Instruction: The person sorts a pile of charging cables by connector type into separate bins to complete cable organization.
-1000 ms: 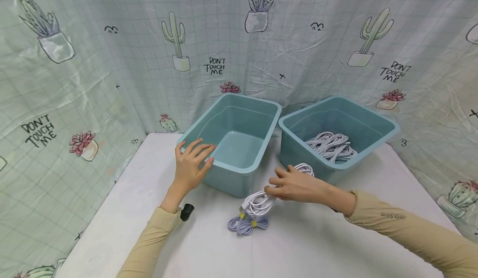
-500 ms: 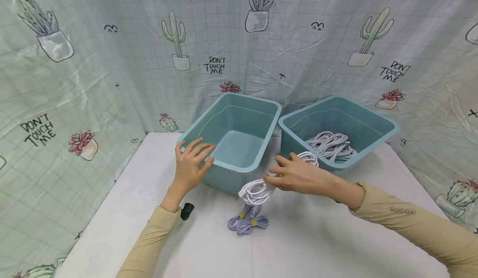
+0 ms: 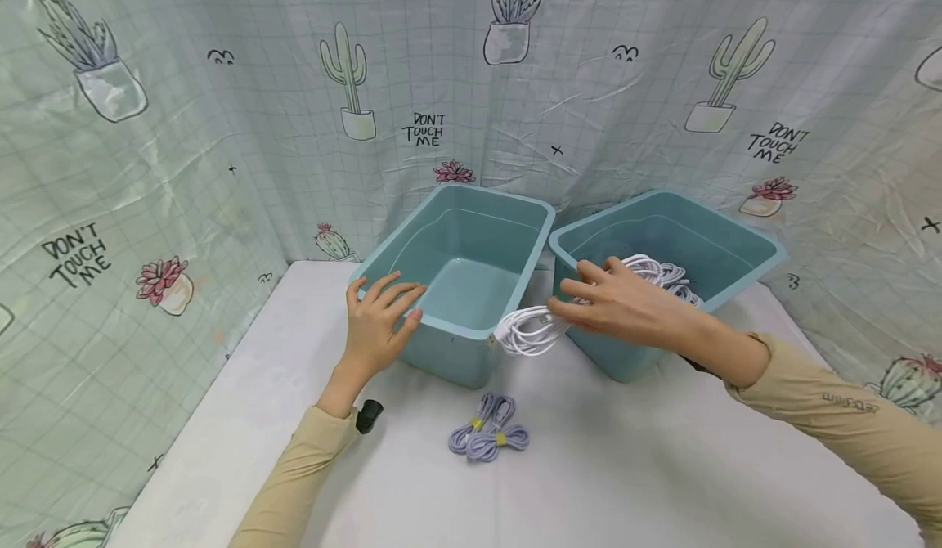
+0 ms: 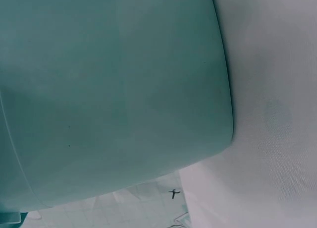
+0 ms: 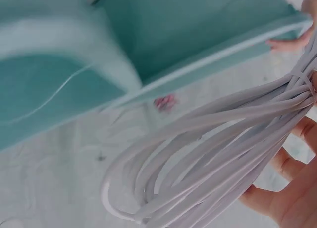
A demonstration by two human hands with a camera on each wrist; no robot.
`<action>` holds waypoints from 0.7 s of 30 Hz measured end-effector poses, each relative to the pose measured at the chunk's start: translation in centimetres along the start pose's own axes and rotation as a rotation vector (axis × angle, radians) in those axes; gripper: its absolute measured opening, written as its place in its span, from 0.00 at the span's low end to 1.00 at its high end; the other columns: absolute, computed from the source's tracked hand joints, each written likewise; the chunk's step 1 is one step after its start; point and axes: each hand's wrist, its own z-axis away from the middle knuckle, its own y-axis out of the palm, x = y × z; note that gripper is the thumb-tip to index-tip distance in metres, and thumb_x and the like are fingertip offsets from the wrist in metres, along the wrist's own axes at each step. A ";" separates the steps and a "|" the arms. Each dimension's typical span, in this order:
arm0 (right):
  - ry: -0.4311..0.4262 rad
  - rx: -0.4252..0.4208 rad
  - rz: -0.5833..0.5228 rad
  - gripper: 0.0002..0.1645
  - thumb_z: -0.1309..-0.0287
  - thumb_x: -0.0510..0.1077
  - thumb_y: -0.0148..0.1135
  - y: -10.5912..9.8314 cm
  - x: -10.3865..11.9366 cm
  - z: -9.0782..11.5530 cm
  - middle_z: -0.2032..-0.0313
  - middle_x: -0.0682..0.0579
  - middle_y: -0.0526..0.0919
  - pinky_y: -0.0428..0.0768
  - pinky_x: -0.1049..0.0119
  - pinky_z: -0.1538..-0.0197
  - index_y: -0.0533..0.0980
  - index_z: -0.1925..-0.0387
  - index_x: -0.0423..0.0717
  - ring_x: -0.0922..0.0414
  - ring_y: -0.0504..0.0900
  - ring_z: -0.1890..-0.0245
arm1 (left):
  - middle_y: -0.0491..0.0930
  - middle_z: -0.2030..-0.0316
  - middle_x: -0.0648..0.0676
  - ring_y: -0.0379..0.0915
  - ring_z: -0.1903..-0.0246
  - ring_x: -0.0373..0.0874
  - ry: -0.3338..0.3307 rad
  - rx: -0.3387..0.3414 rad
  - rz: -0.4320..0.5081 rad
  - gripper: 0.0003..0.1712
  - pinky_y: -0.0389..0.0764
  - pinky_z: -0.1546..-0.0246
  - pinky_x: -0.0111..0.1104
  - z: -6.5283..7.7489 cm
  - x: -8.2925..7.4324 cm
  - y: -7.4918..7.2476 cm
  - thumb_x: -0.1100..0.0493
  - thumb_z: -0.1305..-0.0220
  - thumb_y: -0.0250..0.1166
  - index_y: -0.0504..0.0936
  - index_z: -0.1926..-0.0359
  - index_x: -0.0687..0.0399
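My right hand (image 3: 625, 303) grips a coiled white cable (image 3: 531, 331) by its bound middle, its loops sticking out on both sides. The hand is raised above the table, over the near rim of the right teal bin (image 3: 736, 282). Close up in the right wrist view, the white cable (image 5: 208, 143) crosses in front of the fingers. White cables (image 3: 680, 282) lie inside that bin, partly hidden by the hand. On the near left rim of the left teal bin (image 3: 471, 331) rests my left hand (image 3: 375, 327), fingers spread. Nothing shows inside the left bin.
Light purple cable bundles (image 3: 489, 433) with yellow ties lie on the white table (image 3: 589, 482) in front of the bins. A black object (image 3: 370, 416) is at the left wrist. Behind the bins hangs a cactus-print curtain (image 3: 441, 82).
My right hand has lifted the white cable off the purple bundles and carried it up and rightward to the right bin's rim. The left hand has stayed in place.
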 end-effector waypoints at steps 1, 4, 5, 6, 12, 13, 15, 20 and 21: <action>0.008 0.002 0.006 0.27 0.62 0.49 0.71 -0.1 -0.4 0.2 0.67 0.54 0.70 0.61 0.65 0.74 0.69 0.57 0.56 0.55 0.65 0.69 | 0.80 0.56 0.51 0.66 0.45 0.51 0.002 -0.003 -0.001 0.34 0.49 0.43 0.56 0.0 0.0 0.0 0.36 0.34 0.32 0.79 0.52 0.47; 0.034 0.010 0.019 0.28 0.63 0.48 0.72 -0.5 -1.6 0.9 0.68 0.53 0.71 0.63 0.64 0.74 0.69 0.57 0.55 0.54 0.65 0.68 | 0.80 0.57 0.51 0.67 0.45 0.51 0.006 -0.009 -0.006 0.34 0.50 0.43 0.56 0.0 0.1 0.1 0.36 0.34 0.32 0.79 0.52 0.47; 0.039 0.013 0.026 0.29 0.64 0.48 0.72 -0.5 -2.0 1.1 0.68 0.52 0.71 0.63 0.63 0.73 0.69 0.57 0.54 0.53 0.66 0.68 | 0.80 0.57 0.51 0.67 0.45 0.51 0.007 -0.011 -0.008 0.34 0.50 0.43 0.56 0.1 0.1 0.1 0.35 0.34 0.32 0.79 0.52 0.47; 0.049 0.020 0.028 0.29 0.64 0.47 0.73 -0.6 -2.4 1.4 0.68 0.52 0.71 0.64 0.63 0.73 0.69 0.57 0.53 0.53 0.66 0.68 | 0.80 0.57 0.51 0.67 0.45 0.52 0.008 -0.014 -0.008 0.34 0.50 0.43 0.56 0.1 0.2 0.1 0.35 0.34 0.32 0.80 0.52 0.47; 0.105 0.073 0.047 0.31 0.66 0.43 0.73 -0.9 -4.2 2.8 0.65 0.50 0.74 0.69 0.58 0.69 0.70 0.55 0.50 0.51 0.68 0.65 | 0.80 0.56 0.51 0.66 0.45 0.51 0.007 -0.006 -0.010 0.35 0.49 0.43 0.56 0.0 0.1 0.0 0.35 0.35 0.31 0.79 0.52 0.46; 0.113 0.081 0.050 0.31 0.66 0.42 0.73 -1.0 -4.5 3.0 0.65 0.50 0.74 0.70 0.57 0.68 0.69 0.55 0.50 0.51 0.68 0.65 | 0.80 0.56 0.51 0.66 0.45 0.51 0.007 -0.005 -0.011 0.35 0.49 0.43 0.56 0.0 0.1 0.0 0.35 0.35 0.31 0.79 0.52 0.46; 0.132 0.095 0.043 0.31 0.65 0.39 0.72 -1.0 -5.0 3.4 0.65 0.50 0.74 0.70 0.56 0.68 0.69 0.55 0.49 0.51 0.67 0.65 | 0.80 0.56 0.51 0.66 0.45 0.51 0.009 -0.007 -0.010 0.35 0.49 0.43 0.56 0.0 0.1 0.0 0.35 0.35 0.31 0.79 0.52 0.46; 0.185 0.132 0.038 0.30 0.63 0.34 0.69 -0.7 -6.3 4.5 0.64 0.50 0.73 0.70 0.55 0.66 0.69 0.54 0.49 0.50 0.67 0.63 | 0.80 0.57 0.51 0.66 0.45 0.51 0.015 -0.015 -0.010 0.34 0.49 0.44 0.56 0.0 0.0 0.0 0.35 0.34 0.32 0.80 0.53 0.47; 0.194 0.138 0.038 0.30 0.63 0.35 0.69 -0.7 -6.6 4.7 0.64 0.50 0.73 0.70 0.54 0.66 0.69 0.53 0.49 0.50 0.67 0.63 | 0.80 0.57 0.51 0.66 0.45 0.51 0.016 -0.015 -0.010 0.34 0.49 0.44 0.56 0.0 0.0 0.0 0.35 0.34 0.32 0.79 0.53 0.47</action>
